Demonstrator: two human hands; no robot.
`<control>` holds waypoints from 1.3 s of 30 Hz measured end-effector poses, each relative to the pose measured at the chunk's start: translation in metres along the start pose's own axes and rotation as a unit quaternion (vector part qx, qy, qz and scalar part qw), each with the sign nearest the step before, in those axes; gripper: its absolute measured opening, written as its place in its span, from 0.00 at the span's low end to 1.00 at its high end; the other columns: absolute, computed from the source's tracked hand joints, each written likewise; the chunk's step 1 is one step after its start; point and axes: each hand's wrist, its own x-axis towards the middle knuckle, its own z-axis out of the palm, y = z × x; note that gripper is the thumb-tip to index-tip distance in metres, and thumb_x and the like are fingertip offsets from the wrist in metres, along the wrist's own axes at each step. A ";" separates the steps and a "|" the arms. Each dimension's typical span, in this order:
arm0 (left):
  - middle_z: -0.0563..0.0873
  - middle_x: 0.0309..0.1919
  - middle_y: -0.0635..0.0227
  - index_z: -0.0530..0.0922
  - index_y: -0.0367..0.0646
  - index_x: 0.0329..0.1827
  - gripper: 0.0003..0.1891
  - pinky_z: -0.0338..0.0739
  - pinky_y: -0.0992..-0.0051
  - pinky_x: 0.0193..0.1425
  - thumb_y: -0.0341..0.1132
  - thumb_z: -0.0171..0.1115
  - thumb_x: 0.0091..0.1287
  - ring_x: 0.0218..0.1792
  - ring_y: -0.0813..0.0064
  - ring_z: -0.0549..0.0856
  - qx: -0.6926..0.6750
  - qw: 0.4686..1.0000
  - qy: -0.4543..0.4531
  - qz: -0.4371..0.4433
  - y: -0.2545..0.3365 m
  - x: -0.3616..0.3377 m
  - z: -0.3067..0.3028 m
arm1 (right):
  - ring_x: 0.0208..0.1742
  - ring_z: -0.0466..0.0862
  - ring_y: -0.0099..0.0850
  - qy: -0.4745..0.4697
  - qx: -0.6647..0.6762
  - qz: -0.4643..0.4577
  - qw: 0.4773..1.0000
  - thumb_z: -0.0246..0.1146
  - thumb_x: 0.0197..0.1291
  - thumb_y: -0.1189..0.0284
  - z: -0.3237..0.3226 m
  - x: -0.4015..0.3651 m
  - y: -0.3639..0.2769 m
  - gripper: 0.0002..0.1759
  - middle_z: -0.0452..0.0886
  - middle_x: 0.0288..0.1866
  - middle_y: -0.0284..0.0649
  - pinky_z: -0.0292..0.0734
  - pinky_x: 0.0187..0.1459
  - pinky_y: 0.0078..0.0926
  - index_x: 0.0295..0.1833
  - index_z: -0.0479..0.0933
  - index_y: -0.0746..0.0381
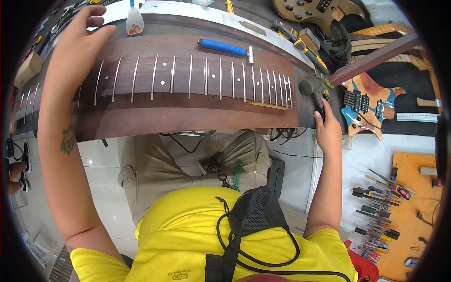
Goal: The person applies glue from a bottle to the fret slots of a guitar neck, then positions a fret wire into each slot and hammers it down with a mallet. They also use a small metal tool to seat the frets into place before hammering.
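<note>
- The left hand [80, 42] lies palm down on the left end of the fretboard [188, 77], fingers loosely spread and pinching nothing; it seems to be steadying the piece
- The fretboard lies flat and face up on a dark board on the tabletop [188, 120], straight ahead of the person; its long axis runs left to right across the view, with the widely spaced frets on the left and the closely spaced ones on the right, so the narrow end points left; the metal frets stick out past both edges
- A glue bottle [135, 21] stands behind it, and a blue-handled tool [224, 47] lies just beyond its far edge, touched by neither hand
- The right hand [328, 131] sits at the right end of the tabletop, fingers closed round the handle of a dark mallet [307, 87] whose head rests near the fretboard's right end
- Judged from this, the step is seating frets, with the mallet gripped but not yet raised; the next move calls for bringing the mallet squarely over one fret while the left hand holds the board down, clear of the strike
</note>
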 end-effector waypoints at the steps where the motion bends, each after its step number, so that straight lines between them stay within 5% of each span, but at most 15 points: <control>1: 0.85 0.58 0.60 0.77 0.38 0.68 0.26 0.78 0.74 0.57 0.42 0.68 0.70 0.51 0.75 0.84 0.000 0.999 -0.029 -0.025 0.006 -0.002 0.000 | 0.60 0.85 0.56 -0.001 -0.010 0.008 1.000 0.61 0.75 0.62 0.001 0.000 0.001 0.27 0.87 0.57 0.55 0.79 0.59 0.48 0.77 0.71 0.47; 5: 0.88 0.56 0.58 0.77 0.37 0.67 0.27 0.80 0.69 0.58 0.42 0.70 0.68 0.54 0.67 0.86 0.056 0.995 -0.079 0.025 -0.005 0.017 0.016 | 0.60 0.85 0.55 0.008 -0.021 0.011 1.000 0.60 0.75 0.61 0.004 0.000 0.000 0.26 0.87 0.57 0.55 0.79 0.58 0.48 0.76 0.72 0.49; 9: 0.91 0.41 0.51 0.83 0.31 0.48 0.14 0.84 0.64 0.50 0.34 0.71 0.67 0.46 0.57 0.90 0.148 0.988 -0.015 0.043 0.067 -0.015 0.013 | 0.60 0.85 0.55 0.022 -0.020 0.001 1.000 0.60 0.76 0.61 0.008 -0.001 0.000 0.26 0.87 0.58 0.54 0.79 0.58 0.47 0.76 0.72 0.49; 14: 0.90 0.43 0.46 0.83 0.34 0.50 0.16 0.83 0.60 0.53 0.36 0.72 0.66 0.47 0.50 0.90 0.159 0.986 0.019 0.035 0.054 -0.005 0.025 | 0.59 0.86 0.56 0.008 -0.035 0.019 0.999 0.60 0.76 0.61 0.006 0.000 -0.003 0.27 0.87 0.57 0.57 0.79 0.58 0.46 0.78 0.70 0.51; 20: 0.89 0.39 0.45 0.82 0.34 0.47 0.14 0.82 0.58 0.53 0.36 0.72 0.67 0.45 0.48 0.89 0.161 0.985 -0.053 0.029 0.045 0.019 0.022 | 0.60 0.85 0.55 -0.001 -0.032 0.036 0.999 0.60 0.75 0.61 0.004 -0.001 -0.005 0.26 0.87 0.58 0.54 0.79 0.59 0.47 0.76 0.72 0.49; 22: 0.88 0.35 0.52 0.80 0.36 0.45 0.11 0.83 0.62 0.48 0.35 0.69 0.70 0.39 0.56 0.89 0.083 0.987 0.051 0.129 0.057 0.006 0.019 | 0.60 0.85 0.55 0.008 -0.025 0.028 0.999 0.60 0.75 0.61 0.005 0.000 -0.005 0.26 0.87 0.58 0.54 0.79 0.59 0.47 0.75 0.72 0.49; 24: 0.86 0.34 0.60 0.77 0.37 0.43 0.09 0.83 0.71 0.43 0.34 0.66 0.75 0.35 0.70 0.87 -0.160 0.984 0.031 0.075 0.072 0.003 0.023 | 0.60 0.85 0.55 0.025 -0.017 0.008 1.000 0.60 0.75 0.61 0.008 -0.001 0.000 0.25 0.86 0.59 0.53 0.79 0.60 0.48 0.75 0.72 0.48; 25: 0.86 0.34 0.60 0.77 0.37 0.43 0.09 0.83 0.71 0.43 0.34 0.66 0.75 0.35 0.70 0.87 -0.162 0.983 0.024 0.078 0.078 -0.002 0.024 | 0.60 0.85 0.55 0.023 -0.018 0.016 0.999 0.60 0.75 0.61 0.008 -0.001 0.001 0.25 0.86 0.59 0.53 0.79 0.60 0.48 0.75 0.72 0.48; 26: 0.86 0.36 0.63 0.78 0.37 0.47 0.09 0.82 0.74 0.42 0.35 0.66 0.76 0.35 0.74 0.86 -0.371 0.922 -0.084 0.076 0.084 -0.008 0.025 | 0.61 0.85 0.55 0.018 -0.021 0.025 0.999 0.61 0.75 0.61 0.007 -0.001 -0.001 0.25 0.86 0.59 0.53 0.79 0.60 0.48 0.75 0.73 0.48; 27: 0.86 0.37 0.65 0.79 0.36 0.51 0.10 0.82 0.77 0.41 0.35 0.65 0.78 0.35 0.78 0.86 -0.558 0.806 -0.187 0.068 0.088 -0.011 0.026 | 0.61 0.85 0.55 0.014 -0.024 0.032 0.999 0.61 0.74 0.61 0.006 -0.001 -0.003 0.25 0.86 0.60 0.53 0.79 0.60 0.48 0.75 0.73 0.48; 29: 0.87 0.38 0.64 0.80 0.33 0.59 0.15 0.84 0.77 0.41 0.36 0.65 0.78 0.35 0.78 0.86 -0.569 0.758 -0.318 -0.016 0.085 -0.007 0.036 | 0.61 0.85 0.55 0.013 -0.024 0.038 0.999 0.61 0.74 0.61 0.006 -0.002 -0.003 0.25 0.86 0.60 0.53 0.79 0.59 0.48 0.75 0.73 0.48; 30: 0.88 0.40 0.63 0.79 0.33 0.65 0.18 0.84 0.78 0.41 0.34 0.65 0.78 0.36 0.77 0.86 -0.532 0.778 -0.334 -0.021 0.090 -0.005 0.049 | 0.61 0.85 0.55 0.011 -0.023 0.041 0.999 0.61 0.75 0.61 0.006 -0.001 -0.002 0.25 0.86 0.60 0.53 0.79 0.59 0.48 0.75 0.73 0.48; 33: 0.88 0.40 0.62 0.80 0.30 0.61 0.16 0.81 0.80 0.37 0.28 0.66 0.74 0.34 0.79 0.85 -0.477 0.803 -0.349 -0.077 0.100 -0.008 0.044 | 0.61 0.85 0.54 0.012 -0.024 0.043 0.999 0.61 0.75 0.61 0.008 0.000 0.000 0.25 0.86 0.60 0.52 0.79 0.59 0.48 0.75 0.73 0.48; 36: 0.86 0.38 0.65 0.80 0.28 0.58 0.14 0.78 0.81 0.35 0.26 0.63 0.73 0.32 0.81 0.82 -0.430 0.847 -0.311 -0.035 0.111 -0.013 0.044 | 0.61 0.85 0.53 0.020 -0.008 0.036 0.999 0.61 0.75 0.61 0.006 -0.002 -0.003 0.25 0.86 0.60 0.52 0.79 0.59 0.47 0.75 0.73 0.48; 39: 0.85 0.35 0.68 0.80 0.29 0.56 0.12 0.76 0.81 0.32 0.24 0.62 0.72 0.30 0.83 0.80 -0.509 0.802 -0.310 -0.036 0.108 -0.015 0.059 | 0.61 0.85 0.53 0.017 -0.009 0.050 0.999 0.61 0.75 0.61 0.007 -0.001 -0.003 0.25 0.87 0.60 0.51 0.79 0.59 0.46 0.75 0.73 0.48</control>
